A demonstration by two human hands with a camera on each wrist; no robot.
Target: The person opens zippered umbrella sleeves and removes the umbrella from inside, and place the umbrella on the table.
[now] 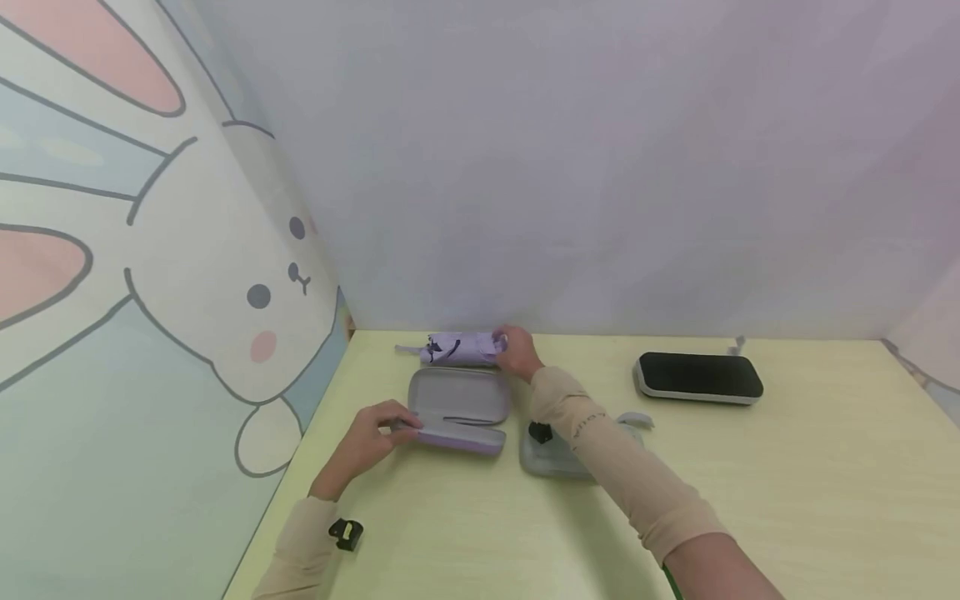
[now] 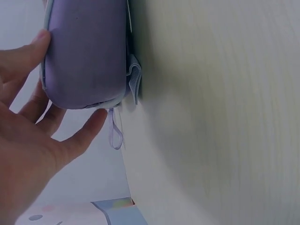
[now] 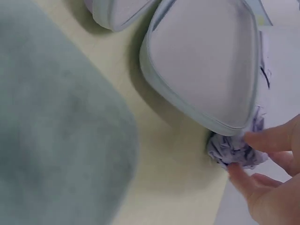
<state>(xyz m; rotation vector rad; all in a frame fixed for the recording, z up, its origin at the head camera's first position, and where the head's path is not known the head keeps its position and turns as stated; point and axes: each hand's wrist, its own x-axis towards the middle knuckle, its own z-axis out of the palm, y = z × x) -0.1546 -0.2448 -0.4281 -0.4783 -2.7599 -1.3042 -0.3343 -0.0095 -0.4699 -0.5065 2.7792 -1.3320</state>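
A lilac hard case (image 1: 459,396) with a pale grey lining lies open on the table. At its near left corner my left hand (image 1: 375,433) grips the end; in the left wrist view the thumb (image 2: 89,133) touches the rounded lilac end and a fingertip lies on its side. Behind the case lies a folded lilac umbrella (image 1: 461,348) with dark print and a strap at its left. My right hand (image 1: 517,352) pinches its right end; in the right wrist view thumb and finger stand around the gathered fabric (image 3: 232,149), partly hidden by the lid.
A grey-green case (image 1: 551,457) with a loop lies under my right forearm, partly covered. Farther right is a case with a black top (image 1: 699,375) and pale sides. A plain wall (image 1: 600,167) rises behind the table; a rabbit-printed wall (image 1: 217,250) borders its left.
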